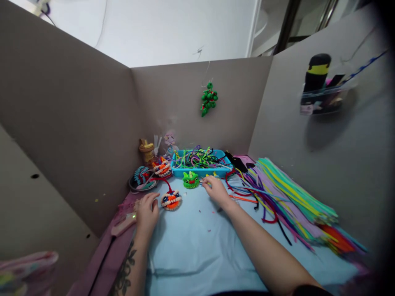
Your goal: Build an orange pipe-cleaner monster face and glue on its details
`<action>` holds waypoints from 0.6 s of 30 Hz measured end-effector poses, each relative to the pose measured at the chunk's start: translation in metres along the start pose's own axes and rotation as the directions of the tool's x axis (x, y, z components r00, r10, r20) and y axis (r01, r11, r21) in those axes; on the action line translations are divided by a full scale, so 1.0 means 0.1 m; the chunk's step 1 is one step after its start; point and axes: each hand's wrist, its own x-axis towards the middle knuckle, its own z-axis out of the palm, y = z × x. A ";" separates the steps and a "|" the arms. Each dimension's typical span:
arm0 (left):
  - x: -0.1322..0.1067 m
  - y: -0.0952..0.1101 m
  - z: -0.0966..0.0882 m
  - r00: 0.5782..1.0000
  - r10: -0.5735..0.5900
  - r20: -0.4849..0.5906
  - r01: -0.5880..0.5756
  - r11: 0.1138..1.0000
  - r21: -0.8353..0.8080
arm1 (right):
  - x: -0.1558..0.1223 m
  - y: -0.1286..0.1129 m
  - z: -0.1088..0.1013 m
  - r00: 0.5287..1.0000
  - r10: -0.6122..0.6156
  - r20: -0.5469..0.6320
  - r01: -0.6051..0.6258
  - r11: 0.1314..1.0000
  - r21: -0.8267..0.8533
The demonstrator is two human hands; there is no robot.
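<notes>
Across the blue-covered worktop [191,242], the green figure [191,181] is set just left of the nearer right hand [215,189], whose bent fingers' grip cannot be told, while the orange figure [171,201] is flanked on its left by the half-curled, unladen left hand [147,209].

No text, brand, number or sign is legible in this view. One label-like marking is present: a small, pale patch [306,109] at the lower left corner of the clear holder [328,107] mounted on the right-hand partition [284,127]. Any print on this patch is too small and blurred to read. The yellow band on the black cylinder [316,78] standing in the same holder shows no readable characters.
</notes>
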 end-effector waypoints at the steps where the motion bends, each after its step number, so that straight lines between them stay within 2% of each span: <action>1: 0.00 0.00 0.02 1.000 0.007 0.017 -0.007 1.000 0.002 | 0.01 0.00 -0.04 1.000 0.010 -0.027 -0.010 1.000 0.022; 5: 0.01 0.01 0.07 0.994 -0.006 0.111 0.007 1.000 -0.008 | 0.00 0.00 -0.24 0.999 0.047 -0.006 -0.046 0.992 0.115; 8: 0.04 0.02 0.05 0.988 -0.071 0.140 0.072 0.997 -0.007 | -0.11 0.05 -0.40 0.986 0.129 0.106 -0.137 0.988 0.075; 11: 0.09 0.08 0.02 0.978 -0.096 0.183 0.101 0.995 -0.020 | -0.29 0.10 -0.52 0.985 0.033 0.167 -0.037 0.999 0.023; 14: 0.11 0.14 0.00 0.968 -0.145 0.207 0.164 0.983 -0.080 | -0.46 0.12 -0.67 0.962 0.120 0.245 -0.139 0.989 0.060; 16: 0.11 0.14 0.02 0.964 -0.170 0.205 0.192 0.977 -0.089 | -0.51 0.15 -0.84 0.951 0.138 0.277 -0.147 0.989 0.011; 18: 0.09 0.06 0.05 0.956 -0.204 0.210 0.219 0.974 -0.052 | -0.53 0.22 -1.13 0.966 0.128 0.225 -0.106 0.988 -0.110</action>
